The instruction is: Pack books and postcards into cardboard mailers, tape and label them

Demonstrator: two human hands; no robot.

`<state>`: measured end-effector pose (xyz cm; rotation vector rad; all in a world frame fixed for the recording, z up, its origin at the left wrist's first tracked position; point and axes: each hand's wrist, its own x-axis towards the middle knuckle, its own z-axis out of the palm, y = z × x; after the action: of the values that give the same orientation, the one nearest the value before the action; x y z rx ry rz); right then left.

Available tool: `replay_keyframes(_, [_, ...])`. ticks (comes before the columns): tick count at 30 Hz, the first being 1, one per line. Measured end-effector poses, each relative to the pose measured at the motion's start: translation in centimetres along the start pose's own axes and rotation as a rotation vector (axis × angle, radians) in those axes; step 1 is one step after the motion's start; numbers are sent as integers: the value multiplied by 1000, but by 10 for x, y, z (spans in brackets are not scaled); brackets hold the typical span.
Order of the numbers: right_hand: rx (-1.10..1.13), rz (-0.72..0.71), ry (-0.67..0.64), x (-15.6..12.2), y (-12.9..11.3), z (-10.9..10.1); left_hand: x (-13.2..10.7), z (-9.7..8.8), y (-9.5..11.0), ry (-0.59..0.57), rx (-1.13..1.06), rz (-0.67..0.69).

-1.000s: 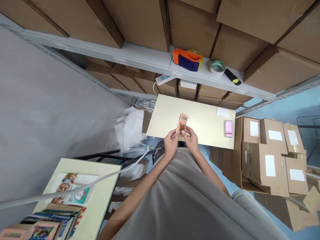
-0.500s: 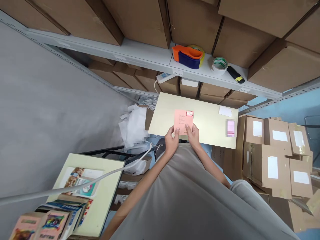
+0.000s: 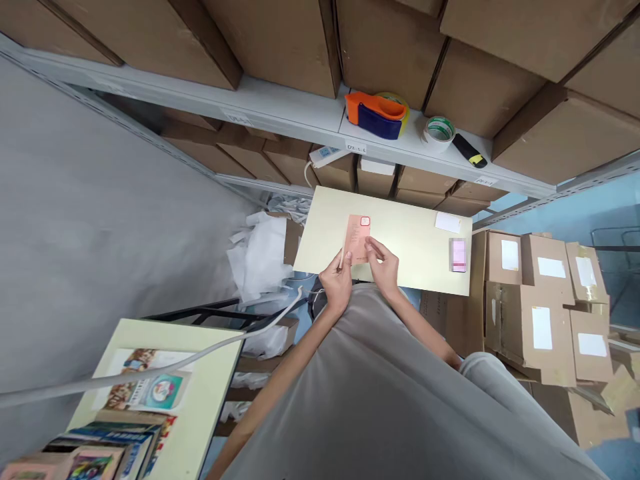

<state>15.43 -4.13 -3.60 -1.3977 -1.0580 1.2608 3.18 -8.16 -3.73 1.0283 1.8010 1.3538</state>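
Observation:
A thin pink booklet (image 3: pixel 357 237) with small print and a red mark at its top corner is held over the near edge of a cream table (image 3: pixel 410 233). My left hand (image 3: pixel 337 284) grips its lower left edge with closed fingers. My right hand (image 3: pixel 384 262) pinches its lower right edge. The booklet is tilted, its back cover facing me.
A pink item (image 3: pixel 458 256) and a white slip (image 3: pixel 447 222) lie on the table's right part. A shelf above holds an orange tape dispenser (image 3: pixel 376 114), a tape roll (image 3: pixel 438 131) and a marker (image 3: pixel 468 151). Labelled cartons (image 3: pixel 545 300) stand at right; books (image 3: pixel 115 440) lie lower left.
The booklet was turned from its colourful front to its pink back, shown broad half a second ago, and now swings narrower and tilted. Both hands stay on it.

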Motion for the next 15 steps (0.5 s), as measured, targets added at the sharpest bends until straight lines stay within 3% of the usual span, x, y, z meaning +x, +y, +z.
replay_keyframes(3, [-6,-23,-63,-7,-8,11,2,2,-1,-20,46,166])
replay_keyframes(7, [-17,-48,-13,-5,-8,14,4,2,-3,-195,95,389])
replay_keyframes(9, [13,-65,18,1,-6,10,6,1,-6,-202,98,428])
replay_keyframes(11, [82,-76,25,7,-3,4,8,2,-11,-93,73,355])
replay_keyframes(13, [145,-78,8,11,0,-2,9,4,-19,28,-2,190])
replay_keyframes(15, [160,-78,-9,14,2,-6,11,8,-26,35,-117,15])
